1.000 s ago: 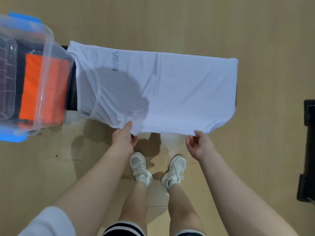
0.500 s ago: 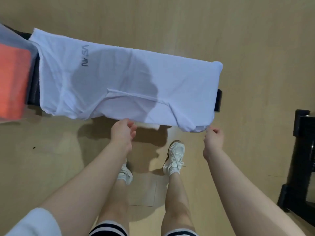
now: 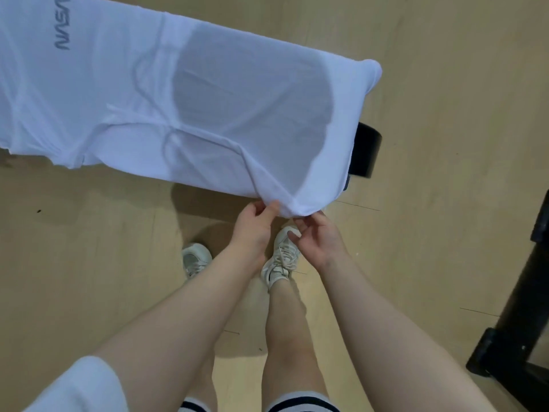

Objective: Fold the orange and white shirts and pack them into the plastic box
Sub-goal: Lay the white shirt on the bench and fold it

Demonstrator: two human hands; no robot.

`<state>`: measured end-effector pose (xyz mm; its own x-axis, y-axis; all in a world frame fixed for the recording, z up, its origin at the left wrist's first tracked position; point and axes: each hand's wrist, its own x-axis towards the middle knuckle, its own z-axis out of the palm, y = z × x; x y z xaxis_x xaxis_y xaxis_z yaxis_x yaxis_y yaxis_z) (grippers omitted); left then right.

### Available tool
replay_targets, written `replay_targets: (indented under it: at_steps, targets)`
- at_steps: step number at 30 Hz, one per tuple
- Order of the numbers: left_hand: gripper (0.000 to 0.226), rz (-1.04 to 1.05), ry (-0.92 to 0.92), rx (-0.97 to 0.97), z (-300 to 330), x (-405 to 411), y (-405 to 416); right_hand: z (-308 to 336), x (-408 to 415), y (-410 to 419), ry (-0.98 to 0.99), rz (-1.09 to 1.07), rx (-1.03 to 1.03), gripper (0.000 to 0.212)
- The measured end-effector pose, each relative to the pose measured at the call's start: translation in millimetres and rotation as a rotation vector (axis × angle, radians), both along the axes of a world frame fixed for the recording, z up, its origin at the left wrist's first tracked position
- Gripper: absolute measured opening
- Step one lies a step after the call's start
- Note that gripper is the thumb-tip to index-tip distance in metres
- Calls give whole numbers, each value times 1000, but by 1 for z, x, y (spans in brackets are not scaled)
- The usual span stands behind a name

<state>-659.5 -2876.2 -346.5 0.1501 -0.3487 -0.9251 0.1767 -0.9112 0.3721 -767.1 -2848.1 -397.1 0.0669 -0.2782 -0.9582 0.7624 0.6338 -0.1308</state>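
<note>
The white shirt (image 3: 184, 93) with a grey NASA print lies spread over a black bench (image 3: 367, 153) and drapes over its near edge. My left hand (image 3: 252, 226) pinches the hanging hem near the shirt's right corner. My right hand (image 3: 316, 237) is just beside it, fingers curled at the same corner of cloth. The orange shirt and the plastic box are out of view.
The bench's black right end sticks out from under the shirt. A black stand (image 3: 517, 319) rises at the right edge on the wooden floor (image 3: 445, 114). My feet in white sneakers (image 3: 280, 260) stand just below the hands.
The view has swung right, so the box and orange shirt have left the frame. My left hand slid right along the hem and now meets my right hand at the shirt's right corner.
</note>
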Motion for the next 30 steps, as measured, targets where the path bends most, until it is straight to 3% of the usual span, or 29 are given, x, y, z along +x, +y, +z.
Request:
replay_targets:
  at_steps: [8, 11, 14, 16, 18, 21, 23, 25, 27, 30]
  targets:
    - [18, -90, -54, 56, 30, -23, -6, 58, -32, 1, 219, 132, 199, 7]
    - [21, -113, -4, -20, 50, -41, -28, 81, -56, -20, 345, 123, 171, 10]
    - [12, -180, 4, -156, 58, -52, -49, 85, -70, -44, 412, 48, 151, 30]
    - [14, -318, -95, -264, 54, -45, -52, 80, -70, -48, 633, 292, 138, 37]
    - [21, -497, -273, -337, 47, -28, -51, 74, -66, -45, 913, 639, -72, 38]
    - [34, -757, -551, -407, 35, 5, -52, 61, -52, -43, 1025, 1001, -418, 50]
    - [36, -883, -663, -426, 25, 28, -55, 51, -44, -49, 1082, 1108, -424, 51]
    - [37, -959, -729, -411, 18, 50, -59, 49, -43, -60, 1112, 1029, -363, 29]
    - [39, -1033, -782, -372, 14, 66, -64, 48, -50, -66, 1035, 814, -287, 8]
    - [45, -1084, -836, -307, 14, 86, -73, 48, -58, -73, 1016, 657, -69, 11]
